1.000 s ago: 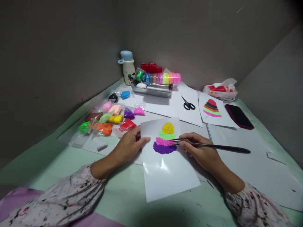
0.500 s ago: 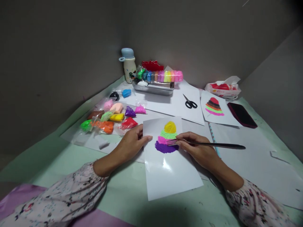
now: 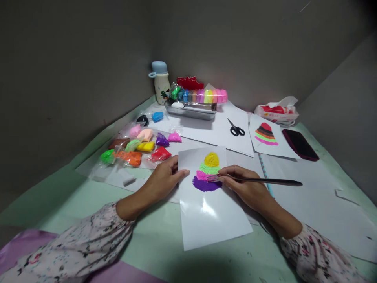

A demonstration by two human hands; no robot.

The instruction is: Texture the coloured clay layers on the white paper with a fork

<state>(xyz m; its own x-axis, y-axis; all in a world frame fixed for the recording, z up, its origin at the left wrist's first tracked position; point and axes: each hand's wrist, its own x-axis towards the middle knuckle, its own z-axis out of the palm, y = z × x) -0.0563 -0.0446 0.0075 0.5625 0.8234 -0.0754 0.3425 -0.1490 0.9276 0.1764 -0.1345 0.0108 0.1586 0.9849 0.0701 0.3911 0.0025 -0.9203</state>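
A glossy white sheet [image 3: 215,224] lies on the table, bearing a stacked clay shape [image 3: 207,184] in yellow, light green, pink and purple bands. My left hand [image 3: 165,175] grips the sheet's left edge, thumb on top and fingers beneath. In my right hand [image 3: 246,184] is a fork [image 3: 271,181], pinched close to its head with the handle pointing right. The fork's tines rest at the border of the pink and purple bands, where the surface looks ridged. Fingertips of that hand partly cover the shape's right side.
Bagged colored clay [image 3: 132,157] lies at the left. Behind are a bottle [image 3: 161,84], a metal tray [image 3: 191,113] under a clay pack [image 3: 203,95], and scissors [image 3: 235,129]. To the right are a second clay picture [image 3: 266,135], a phone [image 3: 300,144] and tissues [image 3: 277,112].
The fork's handle end has shifted slightly left. Both hands and the sheet stay almost where they were; the view has tilted a little.
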